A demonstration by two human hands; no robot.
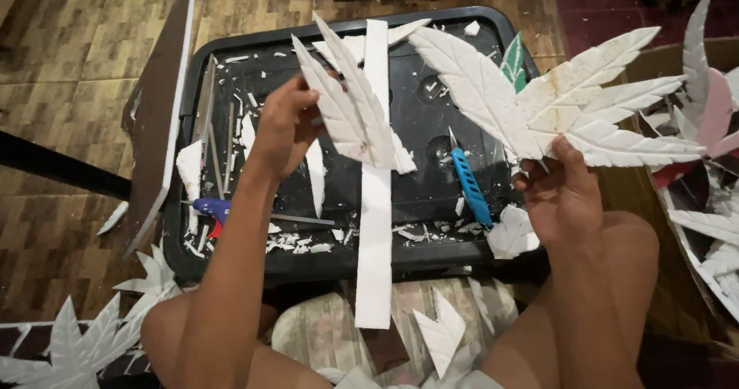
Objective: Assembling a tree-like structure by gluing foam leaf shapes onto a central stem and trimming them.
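Two hands up over a black plastic lid (231, 50) used as a work surface. Left hand (283, 125) has fingers curled shut around the stem end of a small white foam leaf (350, 104). Right hand (558, 189) pinches the base of a large multi-lobed foam leaf (570, 100), fingers closed. Long white foam strip (375, 204) lies across the lid, overhanging its near edge. Blue-handled cutter (469, 185) sits just right of the strip; blue glue gun (212, 208) near the lid's left edge. Foam scraps litter the lid.

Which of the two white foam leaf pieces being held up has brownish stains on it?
The big many-lobed foam leaf in the right hand: brown speckles mark its upper lobes. The narrower leaf piece in the left hand looks clean white.
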